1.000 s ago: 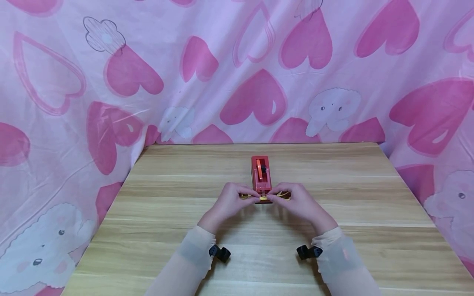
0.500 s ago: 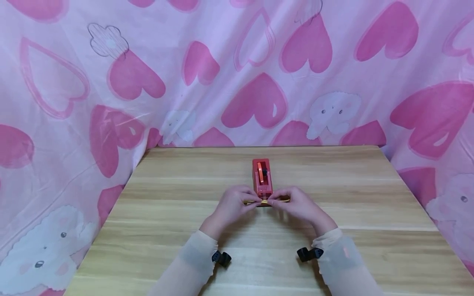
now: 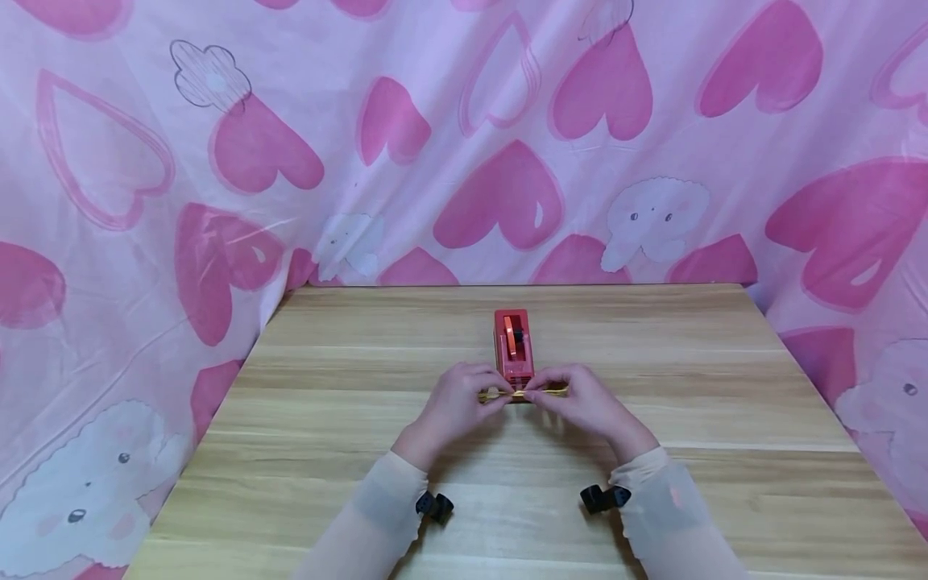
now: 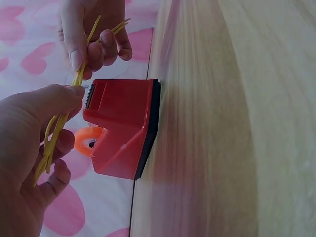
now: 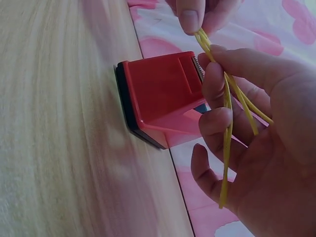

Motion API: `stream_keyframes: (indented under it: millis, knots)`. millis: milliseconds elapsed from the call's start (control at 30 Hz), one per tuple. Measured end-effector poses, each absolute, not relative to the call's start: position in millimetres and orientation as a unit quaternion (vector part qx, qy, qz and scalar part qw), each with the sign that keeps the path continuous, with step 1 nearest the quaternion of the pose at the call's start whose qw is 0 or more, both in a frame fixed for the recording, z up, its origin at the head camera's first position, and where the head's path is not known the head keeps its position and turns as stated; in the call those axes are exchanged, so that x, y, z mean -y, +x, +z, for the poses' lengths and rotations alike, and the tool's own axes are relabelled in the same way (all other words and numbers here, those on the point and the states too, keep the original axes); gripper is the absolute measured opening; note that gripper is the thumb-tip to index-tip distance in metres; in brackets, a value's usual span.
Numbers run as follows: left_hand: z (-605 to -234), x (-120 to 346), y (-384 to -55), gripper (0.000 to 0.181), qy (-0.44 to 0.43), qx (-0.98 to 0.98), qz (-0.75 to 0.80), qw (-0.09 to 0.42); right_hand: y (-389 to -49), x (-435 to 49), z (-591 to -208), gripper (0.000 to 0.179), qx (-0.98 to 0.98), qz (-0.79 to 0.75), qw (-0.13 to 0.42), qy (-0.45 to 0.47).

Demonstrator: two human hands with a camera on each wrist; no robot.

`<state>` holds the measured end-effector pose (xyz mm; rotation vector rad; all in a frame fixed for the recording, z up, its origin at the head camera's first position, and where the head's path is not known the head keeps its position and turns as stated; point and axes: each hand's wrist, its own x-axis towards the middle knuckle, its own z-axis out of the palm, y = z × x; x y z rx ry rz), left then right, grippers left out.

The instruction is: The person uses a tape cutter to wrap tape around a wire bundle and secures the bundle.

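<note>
A bundle of thin yellow strands (image 3: 519, 393) stretches between both hands, in front of the red tape dispenser (image 3: 517, 368). My left hand (image 3: 457, 396) pinches one part of the bundle between thumb and index finger. Close beside it, my right hand (image 3: 586, 399) pinches the other part in the same way. In the left wrist view the strands (image 4: 58, 127) fan out loosely past the left fingers. Loose strands (image 5: 226, 153) also hang across the right palm in the right wrist view. The dispenser (image 4: 121, 106) stands on its black base, its toothed cutter edge near the fingertips.
An orange ring (image 3: 510, 337) sits inside the dispenser's top opening. The wooden table (image 3: 362, 338) runs back to a pink heart-patterned cloth (image 3: 500, 193), which hangs behind and at both sides. Black wrist cameras (image 3: 435, 507) are strapped over the pale sleeves.
The strands outside the fingers look narrower and straighter than one second ago. Both hands keep their pinch in front of the dispenser. The head view has tilted slightly, shifting the scene down.
</note>
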<state>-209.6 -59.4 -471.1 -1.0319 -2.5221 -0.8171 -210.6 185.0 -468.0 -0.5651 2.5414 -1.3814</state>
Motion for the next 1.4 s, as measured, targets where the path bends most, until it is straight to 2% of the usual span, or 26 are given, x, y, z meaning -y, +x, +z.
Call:
stream_keyframes:
  millis: [300, 600, 767, 1000, 1200, 1400]
  knots:
    - [-476.4, 60.6, -213.6, 0.010, -0.315, 0.864, -0.387, 0.069, -208.2, -182.9, -463.6, 0.005, -0.862, -0.460, 0.084, -0.197]
    - [-476.9, 64.0, -217.5, 0.006, -0.263, 0.866, -0.424, -0.007, -205.5, -182.6, -464.3, 0.007, -0.865, -0.451, 0.061, -0.211]
    - [-476.2, 65.8, -218.2, 0.006, -0.236, 0.860, -0.450, -0.046, -202.3, -181.9, -464.5, 0.009, -0.871, -0.434, 0.030, -0.227]
    - [-479.6, 67.3, -219.6, 0.012, -0.186, 0.813, -0.532, -0.148, -199.4, -181.7, -464.2, 0.011, -0.874, -0.398, -0.038, -0.275]
    - [-478.3, 67.8, -222.0, 0.013, -0.186, 0.794, -0.552, -0.171, -200.8, -181.8, -461.8, 0.012, -0.879, -0.357, -0.098, -0.300]
    - [-475.9, 66.9, -221.9, 0.013, -0.180, 0.790, -0.564, -0.159, -200.4, -181.5, -461.7, 0.013, -0.876, -0.374, -0.091, -0.290]
